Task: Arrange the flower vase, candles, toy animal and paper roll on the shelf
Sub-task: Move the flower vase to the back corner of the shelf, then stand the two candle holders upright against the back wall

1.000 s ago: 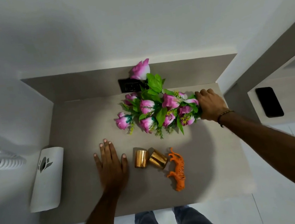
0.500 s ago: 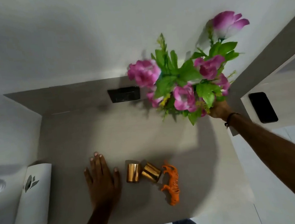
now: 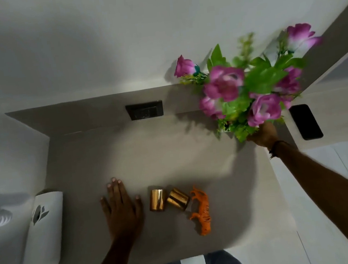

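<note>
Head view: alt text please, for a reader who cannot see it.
The right hand holds a bunch of pink flowers at the shelf's back right corner. The left hand lies flat beside two gold candles, an orange toy animal and a paper roll.

This looks like a room in a home. A plain grey shelf [image 3: 150, 156] is built into a recess between white plastered walls [image 3: 115, 41], with a black switch plate [image 3: 144, 110] set in its back panel. Decorative household things lie on it: artificial pink flowers [image 3: 248, 88], gold candle holders [image 3: 167, 199], a toy tiger [image 3: 201, 211]. A dark phone [image 3: 305, 121] rests on the pale counter [image 3: 340, 113] beside it, above a tiled floor [image 3: 317, 180].
</note>
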`<state>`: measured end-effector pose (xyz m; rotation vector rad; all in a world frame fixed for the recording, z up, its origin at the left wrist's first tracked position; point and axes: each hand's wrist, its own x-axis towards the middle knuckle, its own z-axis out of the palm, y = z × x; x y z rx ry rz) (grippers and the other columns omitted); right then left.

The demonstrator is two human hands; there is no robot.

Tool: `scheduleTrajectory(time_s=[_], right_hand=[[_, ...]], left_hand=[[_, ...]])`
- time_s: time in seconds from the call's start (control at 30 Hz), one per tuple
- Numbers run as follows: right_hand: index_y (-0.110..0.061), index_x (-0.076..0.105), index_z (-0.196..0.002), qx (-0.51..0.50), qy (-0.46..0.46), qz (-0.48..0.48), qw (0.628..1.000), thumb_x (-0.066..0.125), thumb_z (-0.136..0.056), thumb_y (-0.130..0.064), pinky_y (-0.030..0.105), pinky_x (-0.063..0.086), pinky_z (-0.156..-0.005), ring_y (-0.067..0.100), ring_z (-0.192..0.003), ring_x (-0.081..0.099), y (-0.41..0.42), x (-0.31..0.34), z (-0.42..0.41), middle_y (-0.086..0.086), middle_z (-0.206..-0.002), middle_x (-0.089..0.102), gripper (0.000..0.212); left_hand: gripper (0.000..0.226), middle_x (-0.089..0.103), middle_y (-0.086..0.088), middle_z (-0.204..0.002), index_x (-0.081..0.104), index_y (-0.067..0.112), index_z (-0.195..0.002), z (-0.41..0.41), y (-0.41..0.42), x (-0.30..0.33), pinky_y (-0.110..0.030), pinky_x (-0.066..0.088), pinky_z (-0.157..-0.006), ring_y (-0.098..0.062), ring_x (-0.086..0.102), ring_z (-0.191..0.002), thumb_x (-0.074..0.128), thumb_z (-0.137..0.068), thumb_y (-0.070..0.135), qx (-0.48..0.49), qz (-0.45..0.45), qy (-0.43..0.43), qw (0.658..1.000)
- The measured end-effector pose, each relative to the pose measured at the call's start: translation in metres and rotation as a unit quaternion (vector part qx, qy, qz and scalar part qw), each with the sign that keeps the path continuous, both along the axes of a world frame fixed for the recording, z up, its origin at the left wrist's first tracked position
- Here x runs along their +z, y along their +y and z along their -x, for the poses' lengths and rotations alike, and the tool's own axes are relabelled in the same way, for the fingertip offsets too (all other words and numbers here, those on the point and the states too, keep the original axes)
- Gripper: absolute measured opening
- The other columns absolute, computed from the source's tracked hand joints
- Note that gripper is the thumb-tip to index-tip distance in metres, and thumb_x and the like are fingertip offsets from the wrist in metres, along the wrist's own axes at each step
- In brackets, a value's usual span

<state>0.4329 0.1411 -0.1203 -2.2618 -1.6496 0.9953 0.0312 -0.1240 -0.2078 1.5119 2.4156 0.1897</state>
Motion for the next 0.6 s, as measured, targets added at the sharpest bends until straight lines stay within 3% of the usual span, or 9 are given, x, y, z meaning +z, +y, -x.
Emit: scheduleTrajectory(time_s=[0.07, 0.17, 0.23, 0.3, 0.33, 0.4, 0.47, 0.53, 0.6], right_hand=[[0.003, 0.059, -0.128, -0.024, -0.002, 0.023, 0.999, 0.078, -0.079, -0.002, 0.045, 0.051, -0.099, 0.039, -0.115, 0.065, -0.024, -0.001, 0.001, 0.025, -0.123, 0.068, 0.052], [0.0, 0.064, -0.119, -0.005, 0.021, -0.007, 1.0, 0.083, -0.076, -0.009, 0.04, 0.055, -0.092, 0.034, -0.102, 0.072, -0.079, -0.001, 0.025, 0.018, -0.11, 0.073, 0.048], [-0.005, 0.069, -0.111, 0.049, 0.032, -0.037, 0.998, 0.084, -0.074, -0.017, 0.037, 0.056, -0.09, 0.03, -0.099, 0.072, -0.113, 0.0, 0.056, 0.012, -0.106, 0.074, 0.041], [-0.011, 0.072, -0.106, 0.126, 0.053, -0.038, 0.99, 0.086, -0.072, -0.032, 0.036, 0.056, -0.091, 0.023, -0.1, 0.07, -0.137, 0.002, 0.091, 0.005, -0.107, 0.075, 0.041], [-0.015, 0.072, -0.106, 0.176, 0.049, -0.028, 0.983, 0.085, -0.07, -0.041, 0.036, 0.056, -0.092, 0.021, -0.102, 0.069, -0.145, 0.005, 0.108, 0.001, -0.109, 0.075, 0.047], [-0.023, 0.067, -0.112, 0.293, -0.006, -0.002, 0.956, 0.077, -0.067, -0.059, 0.04, 0.054, -0.091, 0.022, -0.107, 0.065, -0.159, 0.009, 0.141, -0.002, -0.11, 0.073, 0.058], [-0.027, 0.062, -0.114, 0.384, -0.082, 0.001, 0.92, 0.068, -0.067, -0.065, 0.041, 0.049, -0.088, 0.025, -0.107, 0.06, -0.17, 0.009, 0.168, -0.002, -0.108, 0.07, 0.061], [-0.025, 0.061, -0.11, 0.423, -0.123, -0.018, 0.898, 0.065, -0.071, -0.06, 0.042, 0.044, -0.086, 0.028, -0.108, 0.058, -0.173, 0.005, 0.185, 0.001, -0.107, 0.069, 0.053], [-0.021, 0.061, -0.108, 0.432, -0.138, -0.014, 0.891, 0.064, -0.073, -0.055, 0.044, 0.045, -0.087, 0.03, -0.108, 0.057, -0.171, 0.002, 0.194, 0.005, -0.107, 0.068, 0.049]], left_hand=[[0.082, 0.011, -0.016, -0.179, 0.013, 0.005, -0.167, 0.0, 0.002, 0.006, -0.062, 0.007, -0.135, -0.032, 0.006, -0.167, 0.023, -0.101, 0.052, -0.002, 0.017, -0.032, 0.999], [0.08, 0.013, -0.017, -0.178, 0.019, 0.003, -0.166, -0.003, 0.004, 0.021, -0.06, 0.005, -0.136, -0.035, 0.009, -0.167, 0.032, -0.1, 0.047, 0.016, 0.022, -0.073, 0.997], [0.071, 0.034, -0.024, -0.17, 0.042, -0.001, -0.157, -0.001, 0.003, 0.029, -0.058, 0.019, -0.133, -0.042, 0.028, -0.161, 0.044, -0.099, 0.04, 0.022, -0.023, -0.094, 0.995], [0.048, 0.063, -0.026, -0.141, 0.068, -0.003, -0.13, -0.001, 0.005, 0.036, -0.056, 0.043, -0.118, -0.046, 0.056, -0.137, 0.054, -0.097, 0.03, 0.043, -0.092, -0.129, 0.986], [0.038, 0.069, -0.021, -0.127, 0.072, -0.002, -0.12, -0.003, 0.009, 0.041, -0.055, 0.05, -0.111, -0.044, 0.063, -0.125, 0.057, -0.098, 0.026, 0.055, -0.106, -0.175, 0.977], [0.028, 0.071, -0.015, -0.118, 0.07, -0.004, -0.121, -0.011, 0.02, 0.053, -0.053, 0.054, -0.107, -0.04, 0.068, -0.115, 0.064, -0.101, 0.015, 0.07, -0.054, -0.315, 0.945], [0.046, 0.068, -0.018, -0.133, 0.059, -0.001, -0.139, -0.015, 0.026, 0.06, -0.053, 0.053, -0.113, -0.036, 0.068, -0.121, 0.072, -0.096, 0.007, 0.036, 0.055, -0.397, 0.916], [0.073, 0.06, -0.015, -0.147, 0.047, 0.01, -0.154, -0.017, 0.029, 0.062, -0.049, 0.05, -0.118, -0.031, 0.062, -0.131, 0.08, -0.09, 0.012, -0.047, 0.118, -0.382, 0.916], [0.075, 0.061, -0.012, -0.143, 0.052, 0.018, -0.152, -0.018, 0.031, 0.063, -0.047, 0.051, -0.115, -0.03, 0.062, -0.13, 0.083, -0.085, 0.018, -0.105, 0.111, -0.341, 0.928]])
